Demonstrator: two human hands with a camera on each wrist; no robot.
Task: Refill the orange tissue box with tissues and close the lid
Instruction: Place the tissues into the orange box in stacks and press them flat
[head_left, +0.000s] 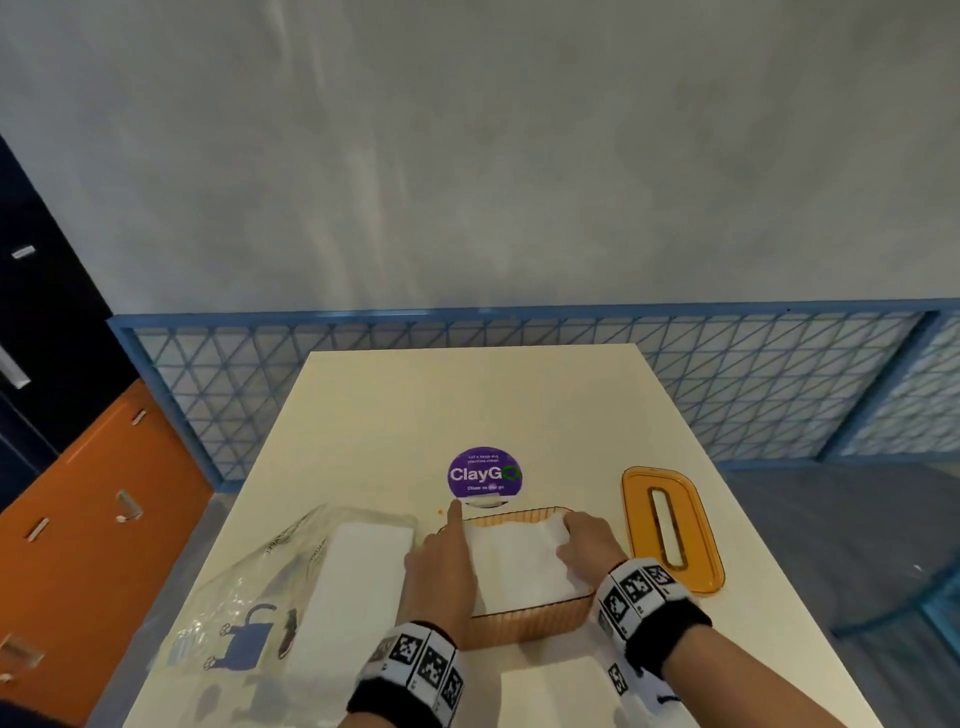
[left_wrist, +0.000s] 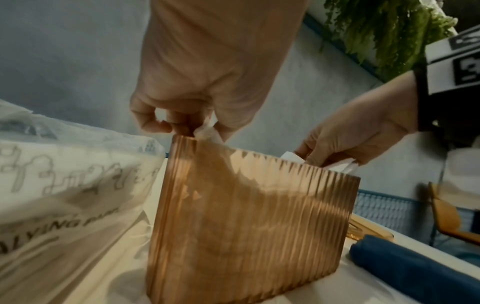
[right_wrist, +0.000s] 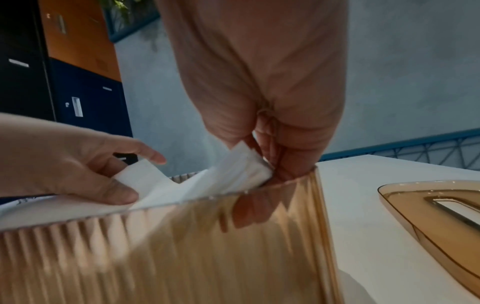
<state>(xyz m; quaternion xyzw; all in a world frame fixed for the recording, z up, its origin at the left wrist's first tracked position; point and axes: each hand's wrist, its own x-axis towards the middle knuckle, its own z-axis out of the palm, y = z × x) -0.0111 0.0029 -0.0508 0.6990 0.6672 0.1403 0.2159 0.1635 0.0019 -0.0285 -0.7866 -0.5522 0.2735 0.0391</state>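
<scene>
Orange tissue box (head_left: 524, 621) sits near the front edge of the table (head_left: 395, 415), open top up, long axis running roughly front to back w/ a white tissue stack (head_left: 519, 561) inside. Left hand (head_left: 441, 566) pinches the stack's left edge, index finger sticking out straight. Right hand (head_left: 589, 545) has fingers curled round the far-right corner. Lid (head_left: 670, 525) lies flat just right of the box, slot pointing the same way. Tissue pack bag (head_left: 291, 587) on the left.

Both hands (head_left: 441, 564) (head_left: 589, 543) reach forward, fingers (right_wrist: 288, 164) curled down.
</scene>
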